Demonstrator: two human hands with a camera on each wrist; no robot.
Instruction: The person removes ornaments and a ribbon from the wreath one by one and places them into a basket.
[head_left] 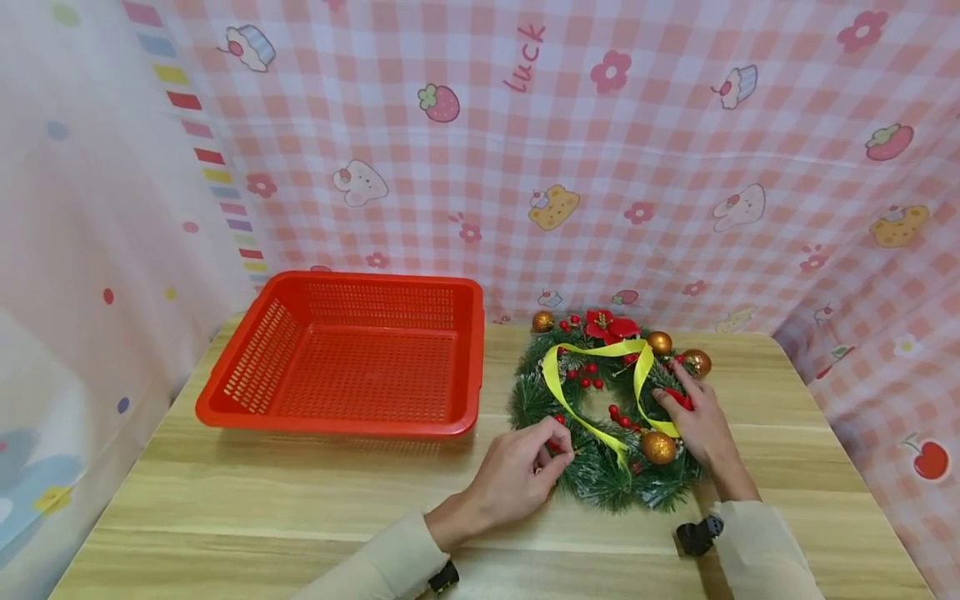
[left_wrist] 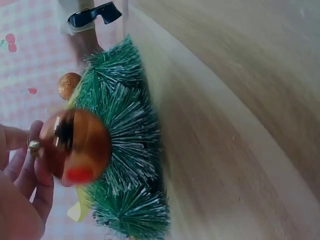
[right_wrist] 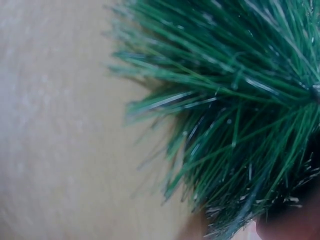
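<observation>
Wreath (head_left: 534, 400), one, green, lying on the tabletop (head_left: 225, 500), yellow ribbon (head_left: 557, 385) across it. Left hand (head_left: 517, 475), at the wreath's 8 o'clock edge: thumb and fingers pinching a copper bauble (left_wrist: 89, 145) by its cap, wreath toward 2 o'clock. Right hand (head_left: 705, 425), at 3 o'clock: on the greenery, gripping or merely resting, cannot tell; wreath toward 9 o'clock. Step, as judged: placing the bauble; next move probably calls for securing its cap while the wreath is steadied.
</observation>
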